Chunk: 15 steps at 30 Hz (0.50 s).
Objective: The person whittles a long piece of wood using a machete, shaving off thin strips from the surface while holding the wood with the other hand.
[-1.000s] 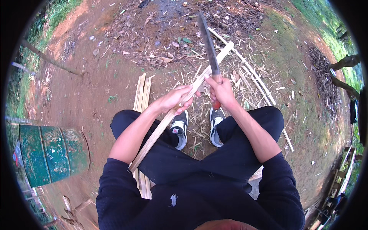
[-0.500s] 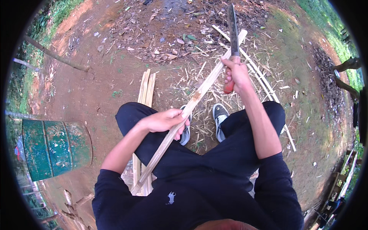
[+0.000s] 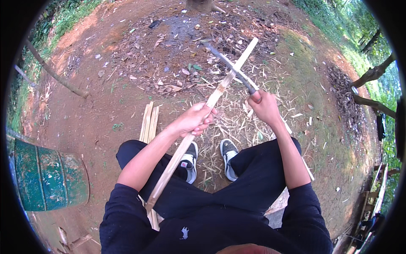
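My left hand [image 3: 195, 119] is closed round a long pale strip of split wood or bamboo [image 3: 177, 155], near its middle. The strip slants from beside my left hip up to the far right, with a brown node partway along. In my right hand [image 3: 265, 106] is the handle of a machete [image 3: 224, 59], gripped in a fist. Its dark blade points to the far left and crosses the strip beyond my left hand, seemingly against it. Most of the handle is hidden by my fingers. Thin shavings [image 3: 230, 122] litter the ground between and beyond my shoes.
Several pale strips [image 3: 147, 122] lie beside my left leg. Other cut strips [image 3: 306, 167] run past my right knee. A worn green drum [image 3: 50, 175] stands at the left. Dry leaves [image 3: 169, 80] and a tree trunk [image 3: 201, 4] are ahead.
The machete has swung from pointing away to pointing far left across the strip. My left hand has moved forward with the strip. The view has tilted up, showing the tree trunk.
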Each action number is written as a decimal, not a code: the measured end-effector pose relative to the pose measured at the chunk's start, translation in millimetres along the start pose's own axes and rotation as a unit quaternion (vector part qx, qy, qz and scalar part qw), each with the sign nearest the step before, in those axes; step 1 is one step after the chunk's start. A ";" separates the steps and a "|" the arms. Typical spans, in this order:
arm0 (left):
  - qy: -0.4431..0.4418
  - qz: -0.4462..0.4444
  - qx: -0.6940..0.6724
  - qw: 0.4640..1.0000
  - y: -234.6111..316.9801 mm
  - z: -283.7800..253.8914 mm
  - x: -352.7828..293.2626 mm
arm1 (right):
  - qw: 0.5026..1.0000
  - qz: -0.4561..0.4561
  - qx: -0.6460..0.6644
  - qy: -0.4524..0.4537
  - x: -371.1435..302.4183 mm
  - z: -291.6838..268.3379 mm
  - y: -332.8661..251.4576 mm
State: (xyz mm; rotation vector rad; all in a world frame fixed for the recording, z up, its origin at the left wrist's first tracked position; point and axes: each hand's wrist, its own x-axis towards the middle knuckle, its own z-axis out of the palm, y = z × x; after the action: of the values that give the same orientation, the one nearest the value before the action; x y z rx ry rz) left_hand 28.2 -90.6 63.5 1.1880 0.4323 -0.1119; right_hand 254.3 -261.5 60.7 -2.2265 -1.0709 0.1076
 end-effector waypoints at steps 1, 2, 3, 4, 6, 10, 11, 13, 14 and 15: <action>-0.010 -0.002 -0.005 1.000 2.1 -2.2 1.9 | 0.999 -0.022 -0.043 -0.005 1.0 -3.4 1.9; -0.019 -0.005 -0.015 1.000 0.5 -4.2 3.0 | 0.997 -0.018 -0.063 -0.032 -2.5 -7.8 -2.5; -0.028 -0.007 -0.025 0.999 0.0 -5.6 3.1 | 0.995 -0.031 -0.088 -0.035 -4.9 -5.3 0.3; -0.026 -0.012 -0.007 1.000 -0.6 -5.4 0.4 | 0.992 -0.045 -0.112 -0.038 -6.8 1.8 7.7; -0.026 -0.020 0.008 0.999 -7.5 -8.8 -8.3 | 0.992 -0.023 -0.097 -0.071 -11.9 15.6 14.1; -0.037 -0.013 0.021 0.999 -18.2 -9.7 -23.3 | 0.990 -0.074 -0.101 -0.058 -17.0 30.2 2.8; -0.043 -0.002 0.023 0.999 -20.5 -8.6 -24.9 | 0.989 -0.080 -0.109 -0.065 -15.7 31.8 3.3; -0.037 0.013 0.053 0.998 -22.9 -9.8 -27.1 | 0.987 -0.089 -0.114 -0.064 -13.6 36.6 5.2; -0.031 0.019 0.071 0.997 -24.0 -10.3 -26.6 | 0.988 -0.091 -0.113 -0.055 -12.9 39.6 7.2; -0.025 0.025 0.090 0.995 -24.8 -10.4 -26.1 | 0.988 -0.093 -0.111 -0.046 -11.5 42.9 10.5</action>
State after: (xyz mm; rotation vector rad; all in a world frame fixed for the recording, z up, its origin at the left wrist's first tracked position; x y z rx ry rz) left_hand -6.1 -94.1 48.7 1.3694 0.3545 -0.1396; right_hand 239.2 -252.1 18.6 -2.3214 -1.3958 0.0112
